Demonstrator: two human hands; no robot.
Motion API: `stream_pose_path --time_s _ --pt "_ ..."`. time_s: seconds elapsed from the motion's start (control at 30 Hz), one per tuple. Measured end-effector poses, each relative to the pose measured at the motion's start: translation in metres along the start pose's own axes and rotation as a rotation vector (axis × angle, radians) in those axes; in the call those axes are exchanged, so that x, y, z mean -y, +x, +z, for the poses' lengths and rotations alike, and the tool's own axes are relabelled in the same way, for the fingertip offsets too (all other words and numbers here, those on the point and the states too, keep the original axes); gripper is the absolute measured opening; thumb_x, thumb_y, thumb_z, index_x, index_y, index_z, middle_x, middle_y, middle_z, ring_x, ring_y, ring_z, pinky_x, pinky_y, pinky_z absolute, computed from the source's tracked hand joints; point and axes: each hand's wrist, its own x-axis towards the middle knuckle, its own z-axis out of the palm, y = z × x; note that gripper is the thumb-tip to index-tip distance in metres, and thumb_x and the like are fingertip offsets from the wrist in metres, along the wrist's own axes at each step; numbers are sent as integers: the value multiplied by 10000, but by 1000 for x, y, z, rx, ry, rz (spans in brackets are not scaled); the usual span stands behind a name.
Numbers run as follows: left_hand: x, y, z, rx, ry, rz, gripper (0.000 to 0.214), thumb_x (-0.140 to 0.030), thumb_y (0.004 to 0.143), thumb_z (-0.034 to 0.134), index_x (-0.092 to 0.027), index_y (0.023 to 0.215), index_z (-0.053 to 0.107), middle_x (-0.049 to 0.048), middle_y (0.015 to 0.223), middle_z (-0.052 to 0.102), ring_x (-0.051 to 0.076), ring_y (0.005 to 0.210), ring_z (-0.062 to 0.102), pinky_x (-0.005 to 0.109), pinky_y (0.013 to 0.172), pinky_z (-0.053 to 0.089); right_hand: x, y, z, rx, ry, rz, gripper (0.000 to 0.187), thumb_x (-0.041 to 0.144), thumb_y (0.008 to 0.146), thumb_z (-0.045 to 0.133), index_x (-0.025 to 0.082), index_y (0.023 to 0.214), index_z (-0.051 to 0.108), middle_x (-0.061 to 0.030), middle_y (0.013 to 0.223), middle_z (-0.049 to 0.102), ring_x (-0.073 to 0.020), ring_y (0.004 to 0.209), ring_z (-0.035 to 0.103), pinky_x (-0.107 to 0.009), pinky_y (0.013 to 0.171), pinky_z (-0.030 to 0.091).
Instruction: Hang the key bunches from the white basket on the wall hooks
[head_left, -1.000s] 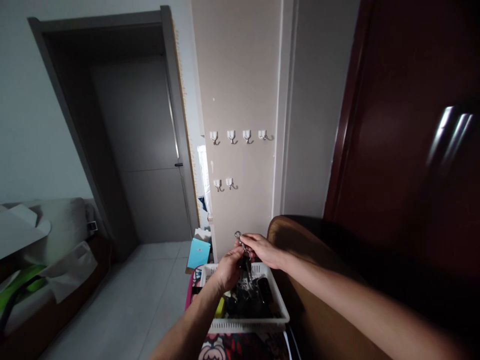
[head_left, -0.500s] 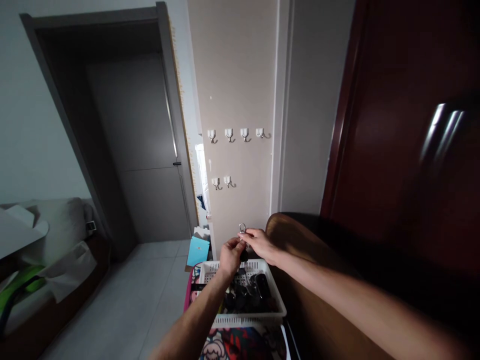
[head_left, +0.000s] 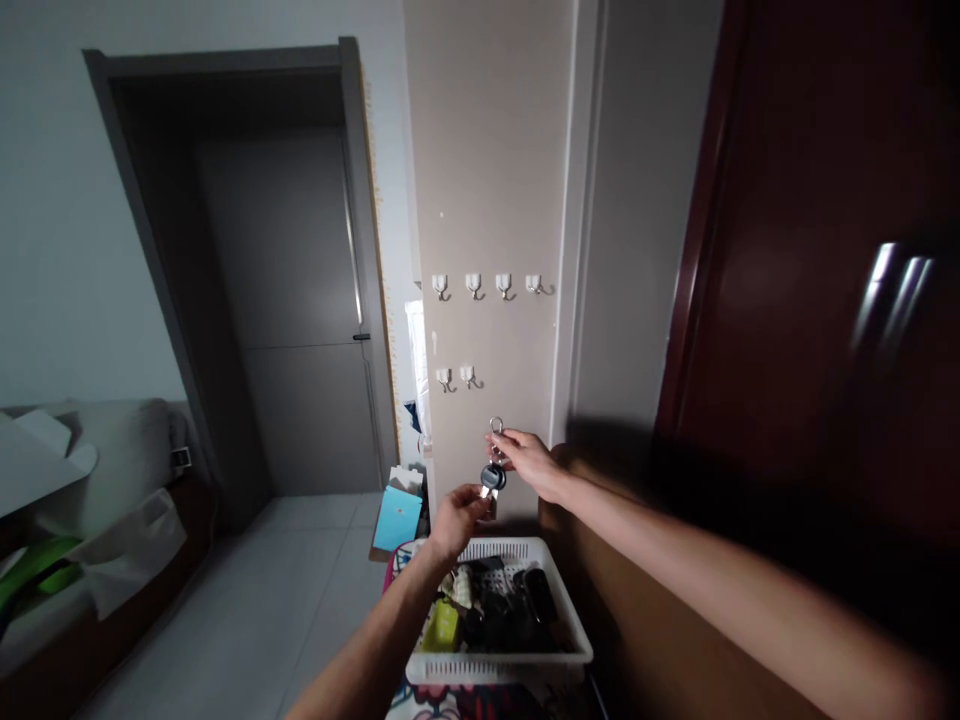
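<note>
– Key (head_left: 493,479) where?
– Out of the basket (head_left: 499,668), dangling midair below the wall hooks (head_left: 489,286); right hand (head_left: 529,460) grip pinches its ring (head_left: 496,426); left hand (head_left: 459,515) grip narrow, fingertips at key, hold unclear.
– Hooks?
– All six bare; more items in basket.

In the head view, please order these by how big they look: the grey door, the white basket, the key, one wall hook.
1. door
2. basket
3. key and hook: they look nearly alike, and the key is nearer the camera, so I do not rank them.
</note>
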Motion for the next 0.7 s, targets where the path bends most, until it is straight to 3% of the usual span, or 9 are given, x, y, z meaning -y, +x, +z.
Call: stream_pose_path --time_s 0.27,0.37,0.47,0.7 --pt "-54 21 -6 35 90 149 180 -217 572 479 -143 735 491 12 660 539 79 541 493 195 513 296 65 69 17 -110 -74 -269 162 287 609 457 133 573 488 34 494 407 -44 440 389 -174 414 319" --pt "-73 30 -10 13 127 190 178 -194 572 474 -141 740 490 14 655 536 80 533 489 199 510 299 88 94 27 -149 -46 -336 128 251 608 467 142 665 499 46 478 410 -45 425 399 -169 402 315" --pt "-89 36 -14 -12 160 225 172 -167 568 473 -133 736 496 12 626 529 83 530 487 207 525 309 108 117 37 -190 4 -355 177 211 606 487 156 772 461 42 512 463 -51 439 438 -168 408 338" --pt "-107 49 -26 -32 199 275 174 -160 566 478 -130 735 509 3 600 509 93 537 487 216 532 322 135 159 50 -287 6 -327 62 141 649 455 157 699 421 43 500 468 -32 397 417 -148 385 341"
